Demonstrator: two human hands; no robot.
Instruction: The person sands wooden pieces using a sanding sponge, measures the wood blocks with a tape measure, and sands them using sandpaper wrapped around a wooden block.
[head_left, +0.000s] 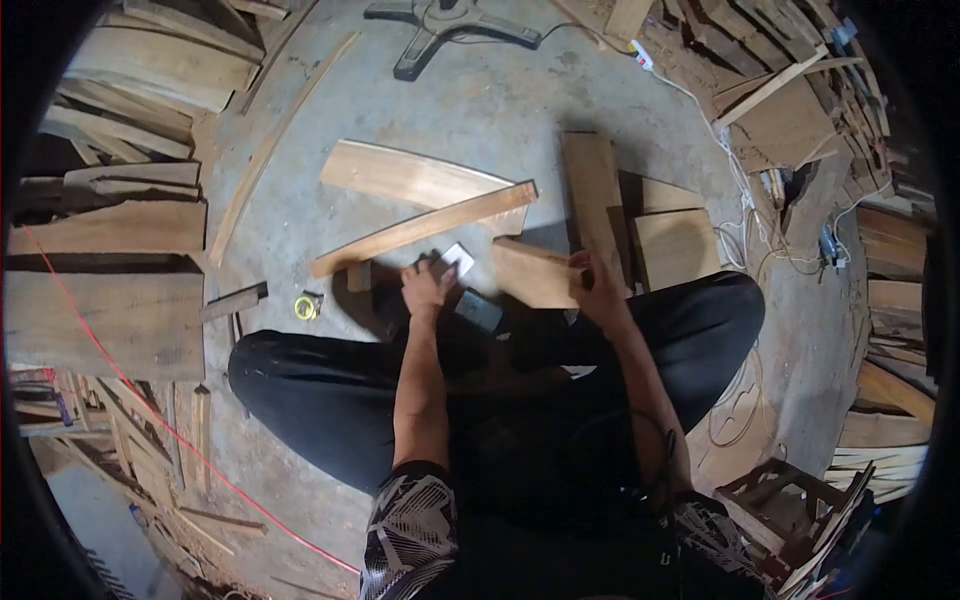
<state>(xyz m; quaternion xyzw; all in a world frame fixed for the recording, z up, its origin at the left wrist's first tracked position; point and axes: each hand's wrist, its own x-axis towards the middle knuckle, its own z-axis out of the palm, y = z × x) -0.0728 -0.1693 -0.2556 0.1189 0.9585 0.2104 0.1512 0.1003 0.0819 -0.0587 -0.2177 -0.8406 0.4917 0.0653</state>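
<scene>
My right hand grips the near right end of a short wooden board, which is tilted above the floor. My left hand is low over the floor with its fingers apart, beside a small white square piece. Something dark green shows at its fingertips, too small to name. A flat blue-grey rectangular object lies just right of my left wrist. Beyond my hands, a long narrow wooden strip rests across a wider plank. A small wood block sits left of my left hand.
A thick upright-looking board and flat panels are on the right. A yellow tape roll or tape measure lies left. Stacked planks line the left side. White cables run along the right; a dark metal stand base is ahead.
</scene>
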